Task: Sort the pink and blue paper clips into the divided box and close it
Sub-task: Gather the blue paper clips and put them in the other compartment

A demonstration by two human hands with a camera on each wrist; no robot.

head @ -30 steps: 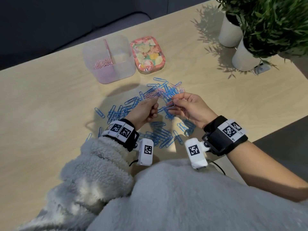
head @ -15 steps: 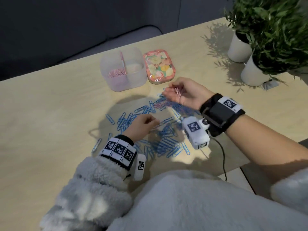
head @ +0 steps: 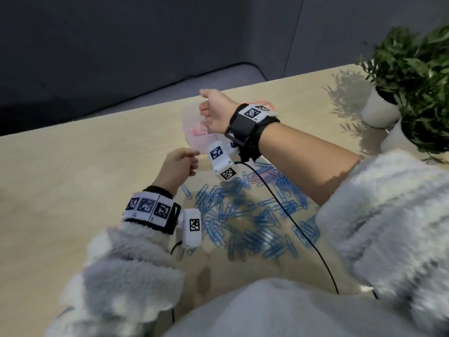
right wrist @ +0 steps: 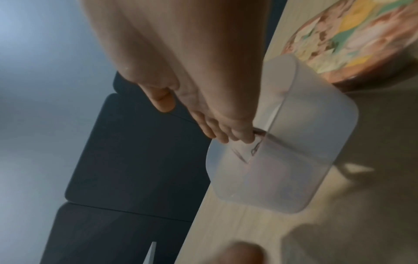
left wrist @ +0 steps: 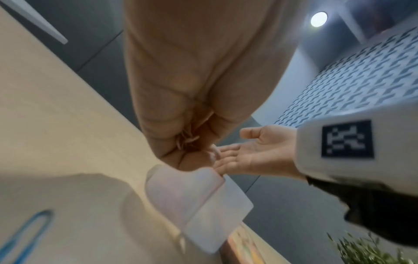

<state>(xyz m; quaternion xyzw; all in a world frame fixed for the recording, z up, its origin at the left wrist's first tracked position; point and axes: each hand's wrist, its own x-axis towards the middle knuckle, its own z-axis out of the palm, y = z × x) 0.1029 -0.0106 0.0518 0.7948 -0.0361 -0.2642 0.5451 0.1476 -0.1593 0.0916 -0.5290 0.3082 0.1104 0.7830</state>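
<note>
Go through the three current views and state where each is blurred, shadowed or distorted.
Head view: motion-smeared at the edges, fuzzy grey sleeves soft; green potted plants cast sharp leaf shadows on the pale wooden table. Left wrist view: wide-angle warped, left hand looming and shaded, translucent divided box blurred, ceiling lamp glaring. Right wrist view: dim, right hand and floral lid smeared.

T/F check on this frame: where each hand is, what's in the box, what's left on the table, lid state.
1. The right hand is over the divided box. True.
2. The box holds blue clips. False: only pink clips show in it.
3. Many blue paper clips lie on the table. True.
4. The lid is on the box. False: it lies beside the open box.
5. The left hand rests flat on the table. False: it is raised, fingers curled, near the box.
</note>
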